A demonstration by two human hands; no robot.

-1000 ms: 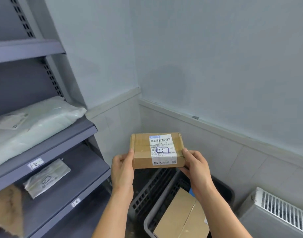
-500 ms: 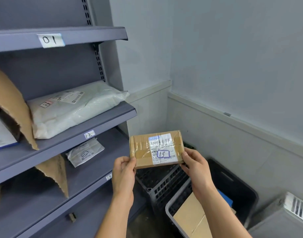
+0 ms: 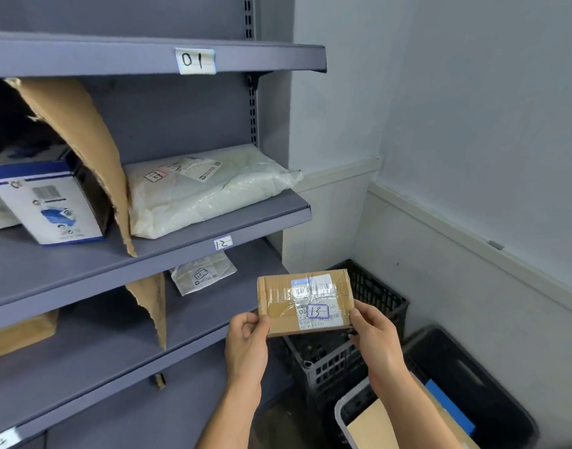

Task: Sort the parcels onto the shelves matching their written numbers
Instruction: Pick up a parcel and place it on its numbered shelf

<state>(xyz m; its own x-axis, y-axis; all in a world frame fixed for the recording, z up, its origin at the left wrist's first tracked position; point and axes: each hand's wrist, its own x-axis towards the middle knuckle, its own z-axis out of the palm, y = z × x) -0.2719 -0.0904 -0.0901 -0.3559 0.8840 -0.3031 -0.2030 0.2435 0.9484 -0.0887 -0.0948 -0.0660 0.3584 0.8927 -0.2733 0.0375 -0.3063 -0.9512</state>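
2 bare hands hold a small cardboard parcel in the air, just right of the grey shelving unit and above a black slatted crate. the left hand pinches the parcel's left end and the right hand pinches its right end. each thumb is pressed on the near top edge, with the fingers curled underneath, mostly hidden. the parcel faces label up, with "13" written in a box on its shipping label. on the shelf tagged "12" lies a large white poly mailer, beside a torn brown paper divider and a blue-and-white box. the shelf below holds a small white mailer marked 13. the top shelf's tag reads "01".
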